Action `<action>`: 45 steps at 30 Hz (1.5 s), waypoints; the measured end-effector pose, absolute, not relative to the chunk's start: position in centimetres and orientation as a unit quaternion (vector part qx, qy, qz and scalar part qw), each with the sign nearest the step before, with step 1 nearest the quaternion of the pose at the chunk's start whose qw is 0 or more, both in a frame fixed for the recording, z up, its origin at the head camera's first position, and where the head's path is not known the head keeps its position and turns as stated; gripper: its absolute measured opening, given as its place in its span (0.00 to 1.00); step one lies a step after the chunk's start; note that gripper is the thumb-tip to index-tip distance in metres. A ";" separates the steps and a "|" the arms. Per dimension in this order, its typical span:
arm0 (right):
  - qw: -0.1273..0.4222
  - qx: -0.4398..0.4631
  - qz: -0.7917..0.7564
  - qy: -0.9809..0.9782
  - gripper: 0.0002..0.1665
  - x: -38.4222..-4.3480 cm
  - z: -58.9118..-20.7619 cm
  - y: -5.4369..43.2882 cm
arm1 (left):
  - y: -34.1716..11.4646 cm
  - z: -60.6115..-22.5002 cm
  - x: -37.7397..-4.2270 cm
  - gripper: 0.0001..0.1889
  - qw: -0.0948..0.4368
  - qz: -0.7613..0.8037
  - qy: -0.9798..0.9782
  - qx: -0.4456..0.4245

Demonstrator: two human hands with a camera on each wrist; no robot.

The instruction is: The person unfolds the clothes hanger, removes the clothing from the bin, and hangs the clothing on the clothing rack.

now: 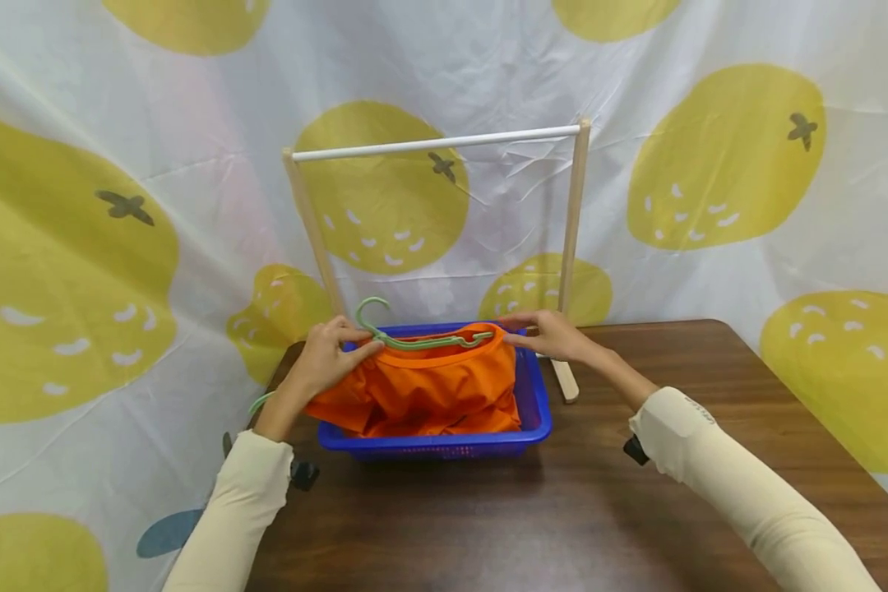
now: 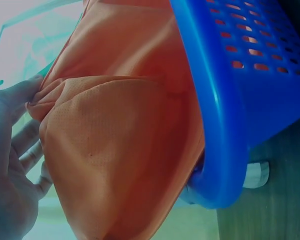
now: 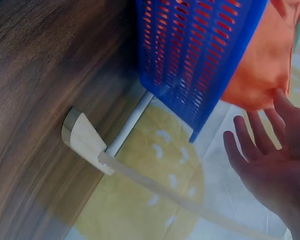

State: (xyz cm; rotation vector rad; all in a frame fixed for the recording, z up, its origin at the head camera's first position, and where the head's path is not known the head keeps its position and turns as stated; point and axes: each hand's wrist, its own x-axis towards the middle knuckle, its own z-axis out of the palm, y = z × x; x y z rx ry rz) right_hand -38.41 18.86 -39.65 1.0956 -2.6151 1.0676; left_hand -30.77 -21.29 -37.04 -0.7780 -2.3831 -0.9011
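Observation:
An orange shirt (image 1: 444,386) hangs partly in a blue basket (image 1: 437,441), its neck opening facing up. Inside that opening lies a light green clothes hanger (image 1: 422,343), its hook standing up at the left. My left hand (image 1: 324,353) pinches the hanger near the hook together with the shirt's edge; the left wrist view shows the cloth (image 2: 110,135) bunched at the thumb. On the other side, my right hand (image 1: 551,335) pinches the shirt's right edge by the hanger's end. In the right wrist view the thumb lies against the cloth (image 3: 262,65), the other fingers spread behind.
Behind the basket stands a rack with a white bar (image 1: 444,145) and wooden posts; its right foot (image 1: 565,382) sits beside the basket. Part of another green hanger (image 1: 261,402) shows behind my left forearm. The brown table (image 1: 636,493) meets a lemon-printed curtain (image 1: 710,288).

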 end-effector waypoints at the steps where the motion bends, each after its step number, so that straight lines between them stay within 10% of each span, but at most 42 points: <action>1: 0.057 0.369 0.345 -0.861 0.20 -38.4 -39.8 18.6 | -21.2 -37.1 -30.7 0.14 0.240 -0.330 -0.867 -0.286; 32: 0.185 0.413 0.348 -0.821 0.08 -35.6 -39.8 10.1 | -18.7 -38.1 -31.2 0.13 0.255 -0.366 -0.848 -0.286; 45: 0.134 0.416 0.343 -0.832 0.20 -37.7 -38.7 14.1 | -19.7 -38.6 -32.0 0.13 0.289 -0.386 -0.831 -0.278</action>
